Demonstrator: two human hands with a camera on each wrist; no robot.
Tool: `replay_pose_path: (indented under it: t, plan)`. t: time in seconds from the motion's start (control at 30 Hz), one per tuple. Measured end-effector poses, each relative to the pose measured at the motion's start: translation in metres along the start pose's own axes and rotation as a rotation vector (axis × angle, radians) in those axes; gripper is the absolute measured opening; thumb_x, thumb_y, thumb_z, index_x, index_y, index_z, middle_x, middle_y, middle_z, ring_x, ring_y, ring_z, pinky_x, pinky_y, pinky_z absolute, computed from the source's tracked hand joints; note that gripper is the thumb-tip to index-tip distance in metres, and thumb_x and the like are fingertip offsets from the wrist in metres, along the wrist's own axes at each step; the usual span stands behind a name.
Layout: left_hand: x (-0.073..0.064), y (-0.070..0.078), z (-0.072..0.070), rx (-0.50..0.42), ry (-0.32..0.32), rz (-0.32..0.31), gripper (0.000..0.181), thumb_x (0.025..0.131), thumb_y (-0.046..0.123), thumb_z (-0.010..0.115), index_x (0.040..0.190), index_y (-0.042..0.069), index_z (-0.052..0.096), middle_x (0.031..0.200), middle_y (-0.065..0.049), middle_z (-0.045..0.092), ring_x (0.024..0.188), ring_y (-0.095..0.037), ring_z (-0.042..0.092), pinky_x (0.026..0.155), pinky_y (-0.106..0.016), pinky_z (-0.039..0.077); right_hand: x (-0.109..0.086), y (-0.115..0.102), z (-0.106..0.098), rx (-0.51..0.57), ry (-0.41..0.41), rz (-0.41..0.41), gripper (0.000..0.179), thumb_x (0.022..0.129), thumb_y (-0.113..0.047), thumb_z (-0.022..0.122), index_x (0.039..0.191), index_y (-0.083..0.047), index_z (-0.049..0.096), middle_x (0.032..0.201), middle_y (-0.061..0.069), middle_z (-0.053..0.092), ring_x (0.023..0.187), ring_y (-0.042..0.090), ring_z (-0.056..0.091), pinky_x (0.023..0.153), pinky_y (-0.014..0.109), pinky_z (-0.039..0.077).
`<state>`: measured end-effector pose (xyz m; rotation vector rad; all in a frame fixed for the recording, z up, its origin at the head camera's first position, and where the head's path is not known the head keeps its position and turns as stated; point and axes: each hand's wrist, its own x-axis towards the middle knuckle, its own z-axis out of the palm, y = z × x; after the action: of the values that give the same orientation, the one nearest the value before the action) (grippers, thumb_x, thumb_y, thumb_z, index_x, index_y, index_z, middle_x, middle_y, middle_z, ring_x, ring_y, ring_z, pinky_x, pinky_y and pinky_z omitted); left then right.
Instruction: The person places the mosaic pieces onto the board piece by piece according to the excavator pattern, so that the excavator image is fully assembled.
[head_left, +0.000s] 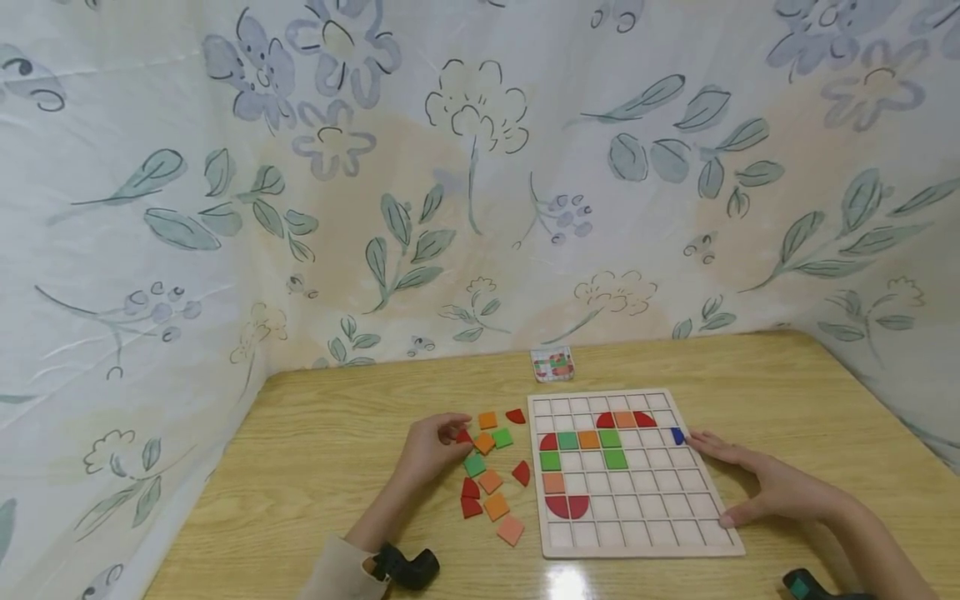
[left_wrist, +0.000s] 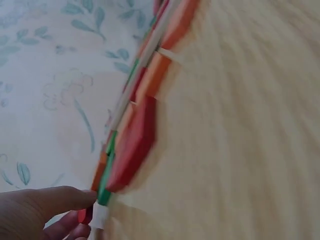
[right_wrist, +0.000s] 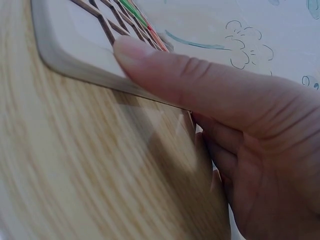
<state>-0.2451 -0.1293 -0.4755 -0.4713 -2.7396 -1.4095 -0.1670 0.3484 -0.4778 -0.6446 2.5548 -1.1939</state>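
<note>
Left hand: thumb and fingers pinch a red piece
Loose tiles: right of those fingers
Grid board: between both hands, under the right thumb
Blue piece: just left of right fingertips
Right hand: fingers extended, thumb apart

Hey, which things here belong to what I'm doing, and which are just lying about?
Likely in the job:
gridded board, touched by the right hand
red, orange and green pieces laid on it
red piece pinched in the left hand
loose pieces beside the board
card behind it, perhaps a guide

Likely not:
floral cloth
blue piece, perhaps spare
</note>
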Motion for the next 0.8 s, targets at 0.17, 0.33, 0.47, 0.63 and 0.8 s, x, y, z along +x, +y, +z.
replay_pose_path:
  t: [0.17,0.33,0.47,0.63,0.8]
  plan:
    - [0.005,0.01,0.001,-0.016,0.027,-0.018,0.034,0.075,0.012,0.076,0.108,0.008,0.068,0.094,-0.004,0.067,0.075,-0.012,0.058,0.065,-0.021,0.049,0.0,-0.001,0.0,0.0,-0.008,0.015,0.088,0.071,-0.023,0.077,0.144,-0.014,0.031,0.138,-0.032,0.014,0.114,-0.031,0.007,0.084,0.076,0.013]
    - [0.014,0.031,0.013,-0.027,-0.016,-0.003,0.035,0.076,0.013,0.076,0.109,0.006,0.067,0.098,-0.005,0.067,0.076,-0.013,0.058,0.067,-0.021,0.049,0.0,-0.001,0.0,0.007,-0.01,0.021,0.088,0.071,-0.023,0.077,0.145,-0.014,0.031,0.139,-0.031,0.014,0.114,-0.031,0.007,0.085,0.076,0.012]
    - [0.02,0.051,0.034,-0.039,-0.06,0.035,0.032,0.076,0.012,0.075,0.107,0.006,0.068,0.093,-0.004,0.067,0.075,-0.011,0.056,0.067,-0.02,0.048,0.0,-0.002,0.0,0.004,-0.008,0.011,0.087,0.071,-0.022,0.077,0.144,-0.014,0.031,0.14,-0.029,0.014,0.115,-0.031,0.008,0.085,0.076,0.014]
    - [0.026,0.079,0.069,-0.043,-0.129,0.097,0.029,0.075,0.012,0.076,0.104,0.008,0.07,0.088,0.0,0.068,0.07,-0.006,0.055,0.063,-0.018,0.047,0.0,-0.002,0.001,0.011,-0.007,0.014,0.088,0.07,-0.021,0.078,0.145,-0.014,0.031,0.14,-0.029,0.015,0.114,-0.031,0.008,0.085,0.076,0.015]
    - [0.037,0.101,0.103,0.004,-0.194,0.169,0.028,0.075,0.012,0.076,0.103,0.01,0.071,0.09,0.003,0.069,0.067,0.002,0.053,0.061,-0.014,0.044,0.0,-0.003,0.0,0.017,-0.008,0.029,0.089,0.07,-0.021,0.078,0.145,-0.014,0.03,0.139,-0.032,0.014,0.113,-0.032,0.008,0.085,0.076,0.015]
